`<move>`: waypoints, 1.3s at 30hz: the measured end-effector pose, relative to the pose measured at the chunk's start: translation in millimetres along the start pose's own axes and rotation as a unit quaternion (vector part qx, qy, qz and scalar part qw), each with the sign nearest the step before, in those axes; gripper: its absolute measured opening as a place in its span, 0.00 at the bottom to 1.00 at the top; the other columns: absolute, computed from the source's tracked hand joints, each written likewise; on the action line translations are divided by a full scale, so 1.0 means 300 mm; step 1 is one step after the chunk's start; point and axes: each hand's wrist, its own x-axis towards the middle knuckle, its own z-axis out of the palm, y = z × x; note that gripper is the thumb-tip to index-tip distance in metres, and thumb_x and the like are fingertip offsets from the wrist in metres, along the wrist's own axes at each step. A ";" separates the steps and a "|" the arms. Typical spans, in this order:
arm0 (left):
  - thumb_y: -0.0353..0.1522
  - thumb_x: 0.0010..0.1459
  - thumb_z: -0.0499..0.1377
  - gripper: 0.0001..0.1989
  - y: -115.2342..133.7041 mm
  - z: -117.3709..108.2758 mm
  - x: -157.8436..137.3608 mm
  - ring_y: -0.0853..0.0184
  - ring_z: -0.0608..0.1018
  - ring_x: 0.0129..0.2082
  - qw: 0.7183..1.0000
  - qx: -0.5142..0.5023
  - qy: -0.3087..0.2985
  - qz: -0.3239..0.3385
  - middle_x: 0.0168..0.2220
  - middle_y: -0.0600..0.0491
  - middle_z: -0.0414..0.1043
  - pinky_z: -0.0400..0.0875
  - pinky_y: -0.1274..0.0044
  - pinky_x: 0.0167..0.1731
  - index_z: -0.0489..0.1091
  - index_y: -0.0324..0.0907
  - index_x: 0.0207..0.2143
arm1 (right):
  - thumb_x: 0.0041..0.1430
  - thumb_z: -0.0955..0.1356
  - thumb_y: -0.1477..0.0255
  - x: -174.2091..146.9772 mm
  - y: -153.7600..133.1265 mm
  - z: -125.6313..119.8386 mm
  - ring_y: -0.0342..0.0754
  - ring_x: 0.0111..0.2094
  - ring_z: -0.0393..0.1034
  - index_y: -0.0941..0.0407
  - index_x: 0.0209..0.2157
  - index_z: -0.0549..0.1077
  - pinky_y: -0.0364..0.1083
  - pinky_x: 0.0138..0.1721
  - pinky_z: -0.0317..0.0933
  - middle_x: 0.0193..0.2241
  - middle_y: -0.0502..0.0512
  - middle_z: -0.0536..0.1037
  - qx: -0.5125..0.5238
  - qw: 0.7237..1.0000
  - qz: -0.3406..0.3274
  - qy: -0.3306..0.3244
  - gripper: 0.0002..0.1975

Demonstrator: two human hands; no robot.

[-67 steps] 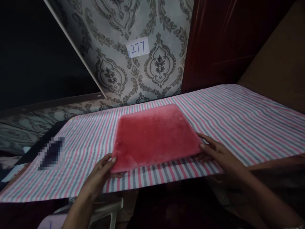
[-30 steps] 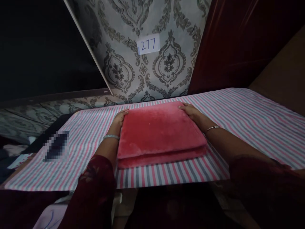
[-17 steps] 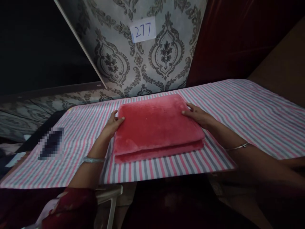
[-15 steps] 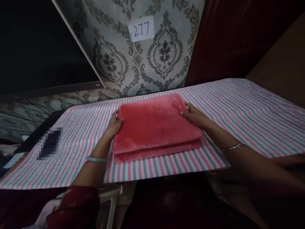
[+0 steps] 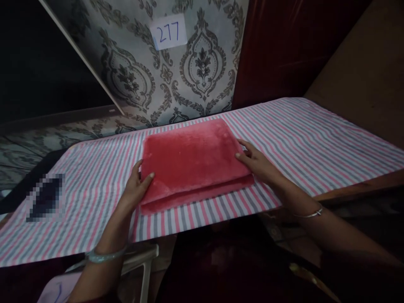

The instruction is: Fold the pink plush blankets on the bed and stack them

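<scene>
A folded red plush cloth [image 5: 192, 158] lies flat on the table, its layers parted a little along the near edge. My left hand [image 5: 138, 185] grips its left side, with the thumb on top and the fingers at the edge, partly hidden. On the right side, my right hand [image 5: 254, 162] holds the cloth the same way, thumb over the border and fingers along the side. Beneath it is a pink, grey and white striped tablecloth [image 5: 284, 139].
A dark screen [image 5: 57, 63] stands at the back left. A paper marked 277 [image 5: 168, 32] is on the patterned wall [image 5: 203, 63]. A pixelated dark patch [image 5: 46, 198] lies on the left of the tablecloth. Below the front edge is a pale chair [image 5: 147, 269].
My left hand has slid nearer along the cloth's left edge. The right hand still holds the right side. The whole view has shifted, so things sit further left.
</scene>
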 end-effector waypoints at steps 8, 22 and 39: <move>0.50 0.57 0.60 0.40 -0.060 -0.021 0.004 0.55 0.79 0.48 0.988 0.138 -0.031 0.069 0.55 0.41 0.72 0.76 0.60 0.49 0.57 0.42 0.66 | 0.61 0.67 0.54 -0.002 0.096 -0.050 0.55 0.35 0.75 0.55 0.65 0.63 0.53 0.35 0.72 0.35 0.57 0.79 -0.181 0.981 -0.045 0.048 0.35; 0.43 0.68 0.54 0.29 0.056 0.337 -0.296 0.52 0.61 0.68 0.700 0.493 -0.189 0.481 0.66 0.44 0.64 0.50 0.54 0.68 0.60 0.39 0.66 | 0.73 0.54 0.66 0.114 -0.137 0.324 0.50 0.68 0.55 0.52 0.68 0.61 0.58 0.68 0.49 0.66 0.56 0.65 -0.360 0.780 -0.388 -0.333 0.25; 0.34 0.57 0.63 0.36 -0.049 0.355 -0.301 0.57 0.35 0.74 0.726 0.486 -0.145 0.465 0.71 0.55 0.55 0.17 0.57 0.68 0.59 0.46 0.67 | 0.70 0.54 0.48 0.760 0.001 0.292 0.57 0.67 0.57 0.48 0.70 0.56 0.60 0.67 0.49 0.67 0.57 0.62 -0.476 0.765 -0.303 -0.311 0.34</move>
